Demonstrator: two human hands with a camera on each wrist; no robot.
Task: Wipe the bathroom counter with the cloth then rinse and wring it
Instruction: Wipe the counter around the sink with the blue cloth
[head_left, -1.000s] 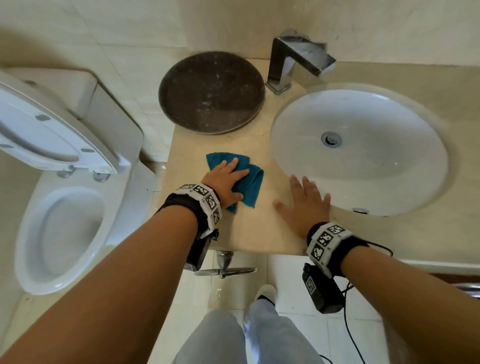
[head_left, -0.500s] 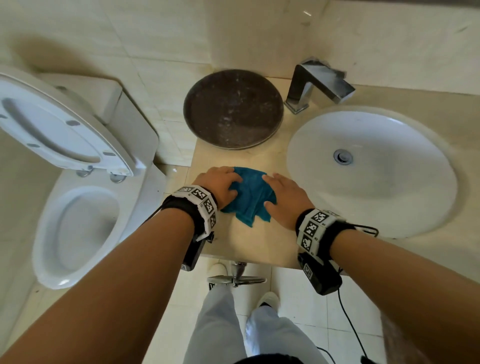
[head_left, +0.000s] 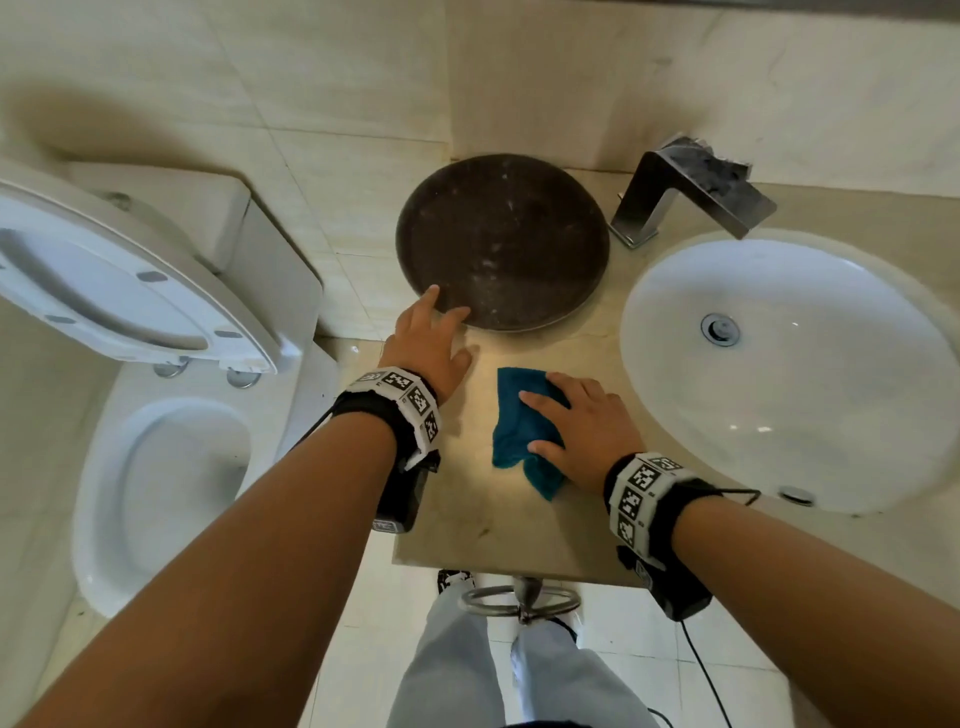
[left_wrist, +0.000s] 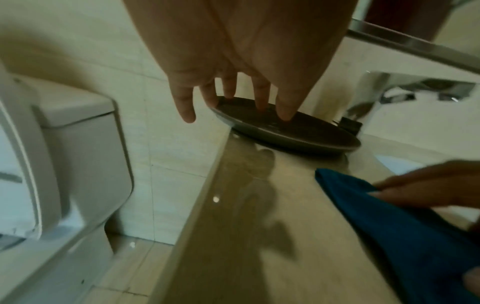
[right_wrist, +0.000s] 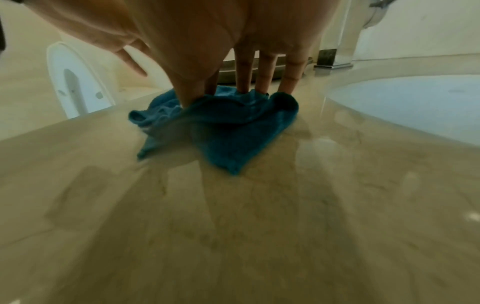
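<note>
Right hand (head_left: 587, 431) fingers flat, pressing cloth (head_left: 519, 431) onto counter (head_left: 519, 530); left hand (head_left: 428, 343) fingers straight, touching dark tray (head_left: 504, 239) at twelve o'clock.

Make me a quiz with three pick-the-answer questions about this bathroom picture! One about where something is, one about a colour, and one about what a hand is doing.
1. Where does the round dark tray sit?
A. in the sink
B. on the counter, left of the faucet
C. on the toilet

2. What colour is the cloth?
A. teal blue
B. yellow
C. white

3. What is the right hand doing?
A. holding the faucet
B. hanging free
C. pressing flat on the cloth

Answers:
1 B: the tray rests on the beige counter beside the faucet.
2 A: the cloth shows teal blue in every view.
3 C: straight fingers push down on the cloth.
</note>
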